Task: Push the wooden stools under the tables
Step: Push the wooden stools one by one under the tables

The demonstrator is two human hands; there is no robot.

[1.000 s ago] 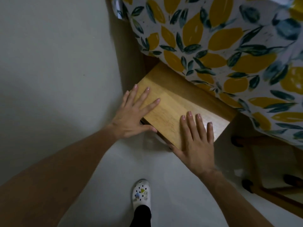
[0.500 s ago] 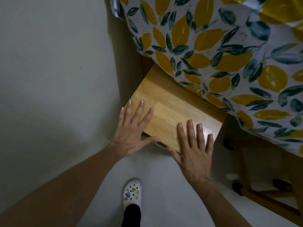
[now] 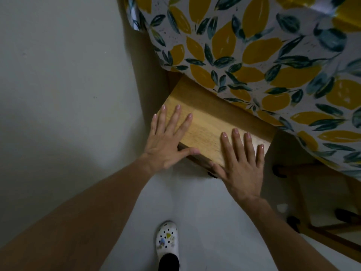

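Stool: the wooden stool is my landmark; its seat pokes out from beneath the hanging cloth, the far part already hidden under the table, the near edge toward me.
My left hand: flat on the stool's left near corner, fingers spread and straight on the seat top, thumb hooked along the near edge. Nothing is clasped; the palm just presses.
My right hand: flat on the stool's right near corner, four fingers lying on the seat, thumb down against the near edge. Also spread wide, holding nothing.
Tablecloth: white with yellow lemons and dark green leaves, draped over the stool's far side and hanging down to the right of it.
Wall: pale, just left of the stool.
Floor: light grey, nearer me than the stool.
My shoe: white clog with small charms, on the floor well back from the stool's near edge.
Wooden frame: dark-footed legs and rails, right of the stool, beneath the cloth.
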